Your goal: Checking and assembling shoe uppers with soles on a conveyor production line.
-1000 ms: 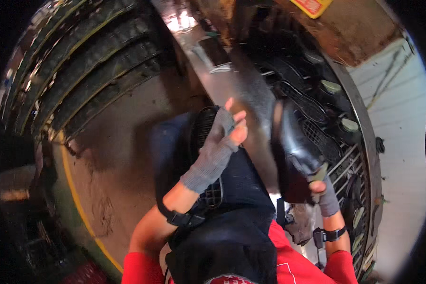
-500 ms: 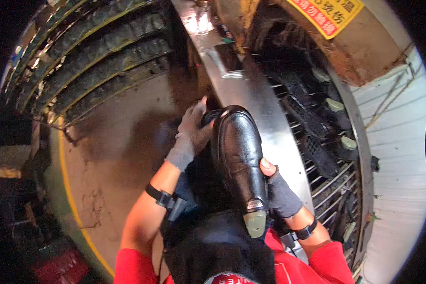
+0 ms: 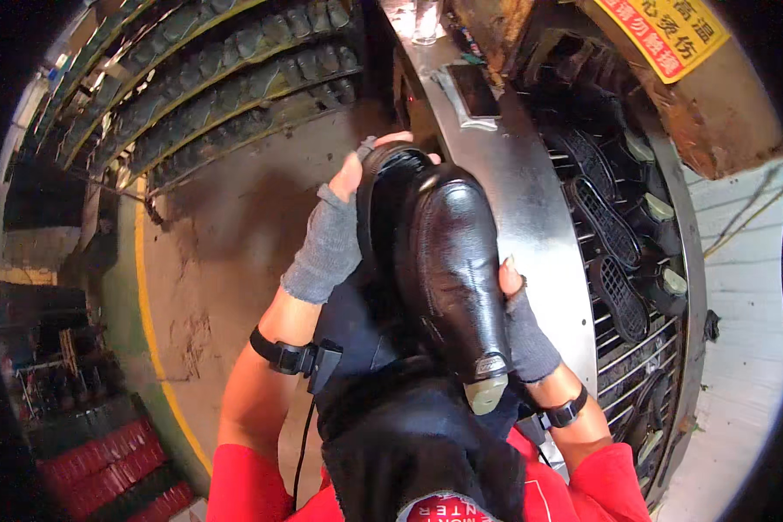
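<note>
My right hand (image 3: 528, 332), in a grey fingerless glove, grips a shiny black leather shoe upper (image 3: 454, 257) from its right side. The upper is pulled over a shoe last (image 3: 485, 394), whose pale green end sticks out towards me. Against the upper's left side is a black shoe sole (image 3: 376, 209), its raised rim and hollow inner face showing near the toe. My left hand (image 3: 331, 233), gloved the same way, is closed around the sole's far left edge. The sole's lower part is hidden behind the upper and in shadow.
A metal ledge (image 3: 544, 235) runs along my right, with a dark flat object (image 3: 476, 91) on it. Beyond it, a barred conveyor (image 3: 639, 370) carries black soles (image 3: 602, 217) and lasted uppers. A yellow-red sign (image 3: 665, 35) hangs above. Racks of shoes (image 3: 261, 52) stand far left.
My left hand has gone from half behind the upper to gripping the sole at its left. More of the sole shows beside the upper. The whole view has shifted, moving the surroundings rightward.
</note>
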Demonstrator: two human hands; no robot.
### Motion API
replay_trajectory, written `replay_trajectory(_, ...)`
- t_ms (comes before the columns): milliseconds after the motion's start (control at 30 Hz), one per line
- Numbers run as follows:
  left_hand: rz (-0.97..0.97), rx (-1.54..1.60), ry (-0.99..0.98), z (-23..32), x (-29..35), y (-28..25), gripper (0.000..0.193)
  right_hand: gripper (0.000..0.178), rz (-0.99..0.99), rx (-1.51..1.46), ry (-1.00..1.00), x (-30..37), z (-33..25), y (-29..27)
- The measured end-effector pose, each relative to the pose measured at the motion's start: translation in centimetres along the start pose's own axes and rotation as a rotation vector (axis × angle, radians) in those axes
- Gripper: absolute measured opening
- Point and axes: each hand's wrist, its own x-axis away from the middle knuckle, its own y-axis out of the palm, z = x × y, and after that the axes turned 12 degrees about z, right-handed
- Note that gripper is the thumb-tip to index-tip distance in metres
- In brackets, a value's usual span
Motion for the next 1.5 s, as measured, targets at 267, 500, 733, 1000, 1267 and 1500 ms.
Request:
replay_trajectory(267, -0.06, 0.084, -0.184, 1.4, 2.4, 1.6, 0.086, 0.079, -0.09, 0.069, -0.11, -0.4, 2.5, -0.7)
replay_trajectory(500, -0.221, -0.362, 0.074, 1.7, 2.1, 1.4, 0.087, 0.106, -0.097, 0.176, -0.128, 0.1, 1.3, 0.1)
replay_trajectory(733, -0.127, -0.145, -0.106, 1.8, 4.1, 2.3, 0.087, 0.09, -0.059, 0.147, -0.125, 0.8, 1.4, 1.0)
replay_trajectory(1000, -0.094, -0.494, 0.105, 5.3, 7.4, 1.8, 0.125, 0.075, -0.112, 0.359, -0.254, 0.1, 0.4, 1.2)
replay_trajectory(1267, 0.214, -0.317, 0.121, 3.7, 10.5, -3.2, 0.16, 0.061, -0.213, 0.837, -0.308, 1.3, -2.0, 4.8)
replay_trajectory(1500, 0.096, 0.014, 0.144, -1.7, 12.3, -10.1, 0.135, 0.047, 0.197, 1.205, -1.262, 0.0, -0.7, 2.8)
